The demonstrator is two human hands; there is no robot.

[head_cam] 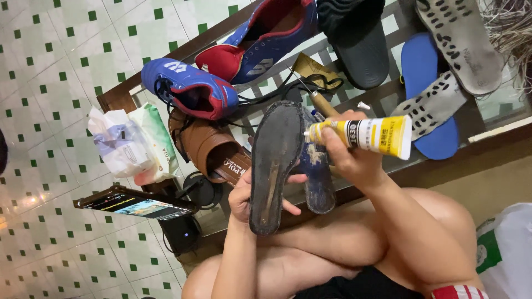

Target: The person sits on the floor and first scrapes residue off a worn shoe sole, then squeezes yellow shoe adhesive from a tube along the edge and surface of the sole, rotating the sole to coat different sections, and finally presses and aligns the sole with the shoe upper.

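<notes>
My left hand [242, 195] grips a worn black shoe sole [274, 166], held upright with its inner face toward me. My right hand [350, 155] is closed around a yellow and white glue tube [366, 134], whose nozzle touches the sole's right edge near the top. Behind the sole lies a dark blue shoe upper [317, 177] smeared with dried glue. An awl with a wooden handle [322, 103] lies just beyond my right hand.
On the glass table [501, 108] lie blue and red football boots [191, 88], a brown sandal [213, 149], a black slide [360, 44], insoles [432, 105] and wet-wipe packs [130, 144]. A phone [136, 204] stands on a holder at the left. A white bag [507, 254] sits at lower right.
</notes>
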